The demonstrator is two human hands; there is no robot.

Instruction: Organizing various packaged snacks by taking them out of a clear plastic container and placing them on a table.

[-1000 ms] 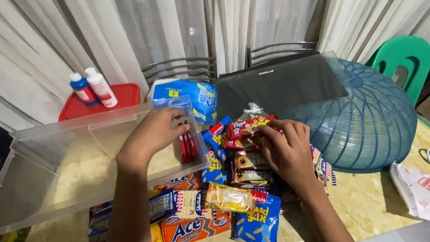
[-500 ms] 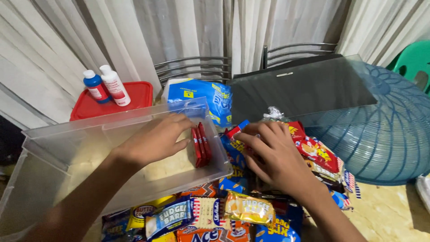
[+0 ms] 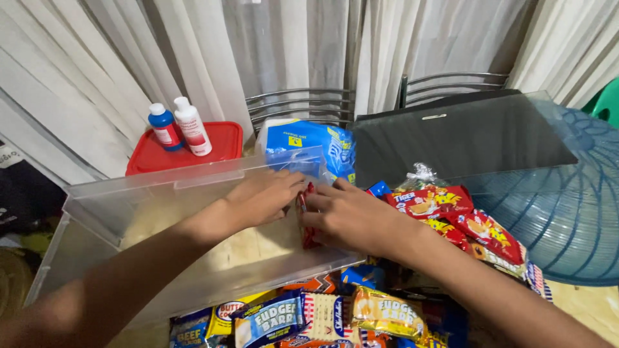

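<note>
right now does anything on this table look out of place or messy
Nothing looks spilled or damaged. The snack packets lie in a loose, overlapping heap in front of the clear bin, some askew. Both hands, left and right, meet at the red packets standing inside the bin's right end.

Open room across the clear bin's [image 3: 193, 258] left floor; blocked rightward by red packets [image 3: 308, 222], frontward by heaped snack packs [image 3: 322, 316].

White curtains [image 3: 290, 45] behind; 2 metal chair backs [image 3: 300, 103]; green chair [image 3: 606, 103] far rt.
</note>
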